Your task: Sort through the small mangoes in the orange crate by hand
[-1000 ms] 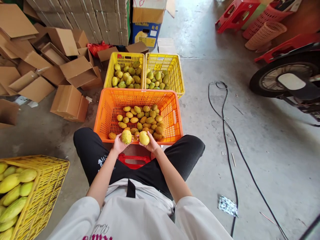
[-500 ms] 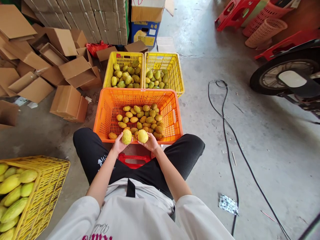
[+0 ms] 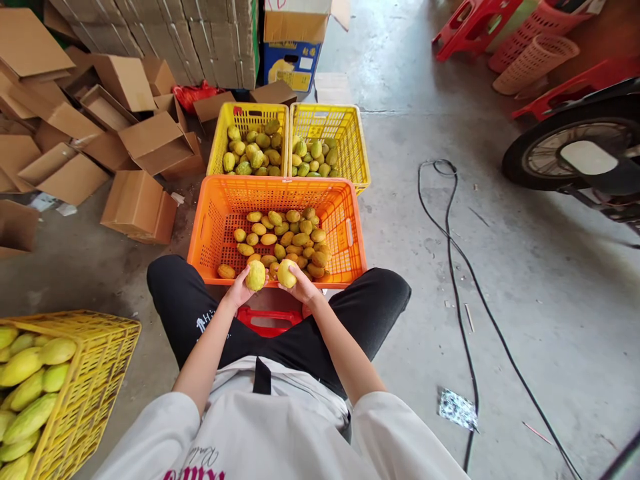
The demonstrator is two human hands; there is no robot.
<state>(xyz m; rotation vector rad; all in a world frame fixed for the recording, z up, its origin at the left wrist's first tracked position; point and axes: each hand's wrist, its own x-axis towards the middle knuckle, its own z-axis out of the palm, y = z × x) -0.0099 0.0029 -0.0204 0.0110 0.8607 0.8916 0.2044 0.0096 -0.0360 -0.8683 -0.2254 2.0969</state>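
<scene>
My left hand (image 3: pixel 241 289) is wrapped round a yellow-green melon-like fruit (image 3: pixel 255 275), held over the near rim of an orange crate (image 3: pixel 200 230). A second, smoother yellow fruit (image 3: pixel 287 274) sits in my right hand (image 3: pixel 303 288), close beside the first but apart from it. Below both hands, the orange crate stands between my knees, with many yellow and brownish fruits (image 3: pixel 295 239) heaped toward its right side. Part of each palm is hidden behind the fruit it holds.
Two yellow crates (image 3: pixel 365 153) of greenish fruit adjoin the orange crate's far side. A yellow crate (image 3: pixel 95 373) of larger fruit stands at the lower left. Open cardboard boxes (image 3: pixel 137 203) pile up at left. Right: a black cable (image 3: pixel 465 260) and a motorbike wheel (image 3: pixel 543 150).
Both fruits have turned slightly in my hands, which stay at nearly the same spot. The whole view has shifted a little; the crates have not moved.
</scene>
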